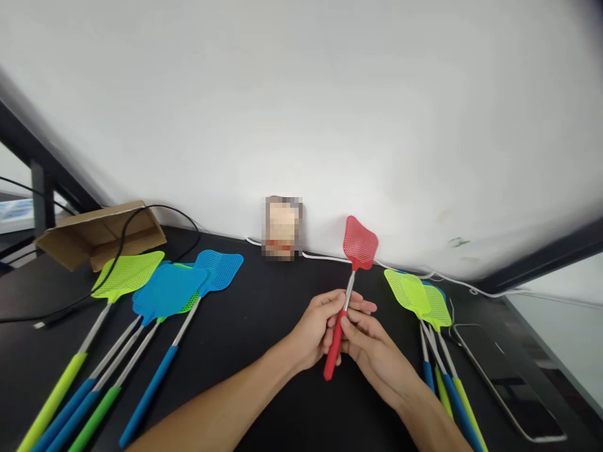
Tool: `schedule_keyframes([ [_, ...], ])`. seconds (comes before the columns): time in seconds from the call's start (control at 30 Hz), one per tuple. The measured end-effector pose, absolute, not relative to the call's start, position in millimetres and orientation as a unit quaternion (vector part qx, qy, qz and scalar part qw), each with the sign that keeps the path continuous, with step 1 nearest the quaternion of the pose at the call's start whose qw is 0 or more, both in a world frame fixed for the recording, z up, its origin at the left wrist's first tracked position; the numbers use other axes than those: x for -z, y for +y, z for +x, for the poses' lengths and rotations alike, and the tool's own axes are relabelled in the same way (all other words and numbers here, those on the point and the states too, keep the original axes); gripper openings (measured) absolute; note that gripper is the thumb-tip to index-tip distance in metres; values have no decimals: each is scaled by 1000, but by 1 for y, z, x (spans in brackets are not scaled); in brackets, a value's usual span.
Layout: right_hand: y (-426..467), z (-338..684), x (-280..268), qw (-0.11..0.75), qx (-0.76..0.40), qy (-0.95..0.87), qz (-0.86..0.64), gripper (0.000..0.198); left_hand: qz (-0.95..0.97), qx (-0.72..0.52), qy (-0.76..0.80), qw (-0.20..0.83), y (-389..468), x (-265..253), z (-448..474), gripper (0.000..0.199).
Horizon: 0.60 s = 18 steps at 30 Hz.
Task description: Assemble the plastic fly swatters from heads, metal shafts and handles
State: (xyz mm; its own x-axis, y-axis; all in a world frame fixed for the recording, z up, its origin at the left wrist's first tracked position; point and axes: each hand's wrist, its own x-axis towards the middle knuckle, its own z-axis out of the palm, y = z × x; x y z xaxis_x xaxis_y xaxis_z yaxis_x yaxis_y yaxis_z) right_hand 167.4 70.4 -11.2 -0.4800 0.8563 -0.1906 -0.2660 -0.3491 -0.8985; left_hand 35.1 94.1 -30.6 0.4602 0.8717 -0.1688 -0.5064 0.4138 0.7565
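A red fly swatter (360,243) with a short metal shaft and a red grip is held upright, slightly tilted, above the black table. My left hand (320,323) is closed around it from the left, near where the shaft meets the grip. From the right, my right hand (370,342) holds the same grip with its thumb on top; some of its fingers are hidden behind. Several green and blue fly swatters (172,289) lie in a pile on the left. On the right is another pile of lime and blue fly swatters (414,295).
An open cardboard box (106,232) rests at the back left, with a black cable (123,235) looping over it. A blurred-out object (282,227) leans on the white wall. White cords run along the wall's base. A smartphone (511,383) lies at the right.
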Motion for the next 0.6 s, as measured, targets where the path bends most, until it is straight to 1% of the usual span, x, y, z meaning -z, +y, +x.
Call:
schedule_keyframes([
  [0.1, 68, 164, 15, 383, -760, -400, -339, 27, 281, -446, 261, 809, 98, 35, 33, 36],
  [0.2, 65, 160, 20, 388, -747, -402, -362, 33, 248, -457, 235, 821, 100, 41, 32, 32],
  [0.43, 57, 151, 35, 408, -583, -515, -478, 43, 246, -453, 220, 828, 100, 44, 31, 30],
  [0.6, 43, 154, 40, 406, -542, -509, -532, 45, 255, -444, 230, 827, 96, 43, 36, 33],
])
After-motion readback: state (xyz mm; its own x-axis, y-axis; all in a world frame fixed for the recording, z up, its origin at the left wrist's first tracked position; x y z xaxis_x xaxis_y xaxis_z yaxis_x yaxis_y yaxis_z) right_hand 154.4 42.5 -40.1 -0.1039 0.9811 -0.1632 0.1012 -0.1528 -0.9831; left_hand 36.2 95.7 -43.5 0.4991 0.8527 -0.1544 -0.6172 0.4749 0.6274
